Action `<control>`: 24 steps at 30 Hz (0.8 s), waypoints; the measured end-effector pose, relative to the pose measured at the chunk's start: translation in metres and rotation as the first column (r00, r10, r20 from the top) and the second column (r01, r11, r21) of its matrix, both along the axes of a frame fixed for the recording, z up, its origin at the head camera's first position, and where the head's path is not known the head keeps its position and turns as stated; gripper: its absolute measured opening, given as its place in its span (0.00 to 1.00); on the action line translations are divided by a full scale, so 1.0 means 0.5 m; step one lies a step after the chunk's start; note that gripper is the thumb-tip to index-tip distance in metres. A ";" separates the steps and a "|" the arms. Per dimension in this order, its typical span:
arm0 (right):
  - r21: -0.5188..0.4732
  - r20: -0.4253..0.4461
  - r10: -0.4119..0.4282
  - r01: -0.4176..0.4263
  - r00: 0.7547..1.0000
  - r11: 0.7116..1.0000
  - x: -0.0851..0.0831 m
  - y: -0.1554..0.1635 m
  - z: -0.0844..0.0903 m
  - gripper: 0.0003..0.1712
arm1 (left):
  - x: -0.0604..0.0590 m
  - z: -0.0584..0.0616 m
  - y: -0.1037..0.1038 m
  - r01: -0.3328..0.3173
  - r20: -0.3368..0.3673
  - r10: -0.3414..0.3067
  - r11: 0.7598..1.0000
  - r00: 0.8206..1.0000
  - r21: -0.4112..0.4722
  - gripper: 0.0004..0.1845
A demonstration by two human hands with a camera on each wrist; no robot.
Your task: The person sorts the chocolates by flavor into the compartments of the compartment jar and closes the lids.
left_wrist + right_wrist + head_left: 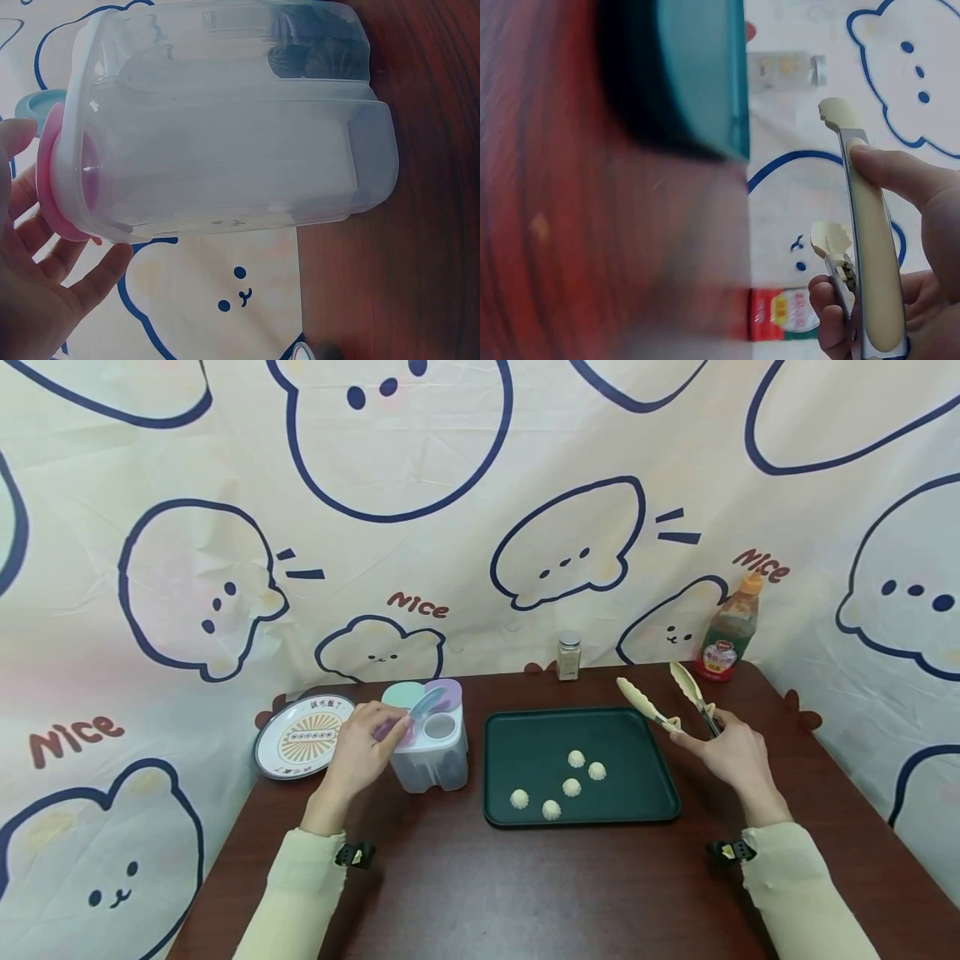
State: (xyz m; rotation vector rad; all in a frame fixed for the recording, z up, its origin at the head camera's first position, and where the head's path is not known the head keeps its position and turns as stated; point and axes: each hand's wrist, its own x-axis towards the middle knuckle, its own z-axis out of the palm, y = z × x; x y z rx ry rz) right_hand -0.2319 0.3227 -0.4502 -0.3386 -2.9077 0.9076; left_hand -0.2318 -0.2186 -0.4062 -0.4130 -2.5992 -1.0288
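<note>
My left hand (362, 752) is at the top of a clear seasoning box (431, 768). Thumb and forefinger pinch the edge of its raised blue lid (427, 702), beside an uncovered round opening. The pink lid (56, 180) is down, under the spread fingers; the green lid (402, 693) and purple lid (450, 692) are also down. My right hand (731, 756) holds tongs (874, 255), whose cream-coloured tips stand apart, pointing away from me beyond the tray's right edge. On the dark green tray (637, 777) lie several small white ridged balls (572, 787).
A white patterned plate (300, 764) leans at the table's back left. A small glass jar (568, 660) stands behind the tray. The sauce bottle (727, 631) with an orange cap is at the back right. A printed cloth (450, 568) hangs behind the table.
</note>
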 end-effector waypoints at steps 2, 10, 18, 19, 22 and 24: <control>-0.001 0.005 -0.014 0.014 1.000 1.000 0.000 0.008 -0.008 0.63 | 0.000 0.000 0.000 -0.001 0.004 0.001 1.000 1.000 0.000 0.18; 0.018 0.020 -0.032 0.032 0.999 0.999 0.007 0.032 -0.024 0.61 | 0.003 0.000 -0.001 -0.004 0.011 0.004 1.000 1.000 -0.003 0.19; 0.042 0.058 -0.050 0.048 0.997 0.998 0.009 0.049 -0.034 0.62 | 0.001 -0.002 0.000 0.005 -0.002 -0.005 1.000 1.000 0.000 0.18; 0.045 0.061 -0.053 0.050 0.997 0.998 0.009 0.051 -0.035 0.62 | 0.000 -0.002 -0.001 0.004 -0.005 -0.004 1.000 1.000 -0.002 0.18; 0.056 0.072 -0.061 0.057 0.995 0.997 0.008 0.056 -0.038 0.62 | 0.001 -0.002 -0.001 0.003 -0.006 -0.003 1.000 1.000 -0.001 0.18; 0.066 0.082 -0.070 0.064 0.994 0.996 0.007 0.059 -0.040 0.63 | 0.002 -0.001 -0.001 0.003 -0.004 -0.003 1.000 1.000 0.002 0.18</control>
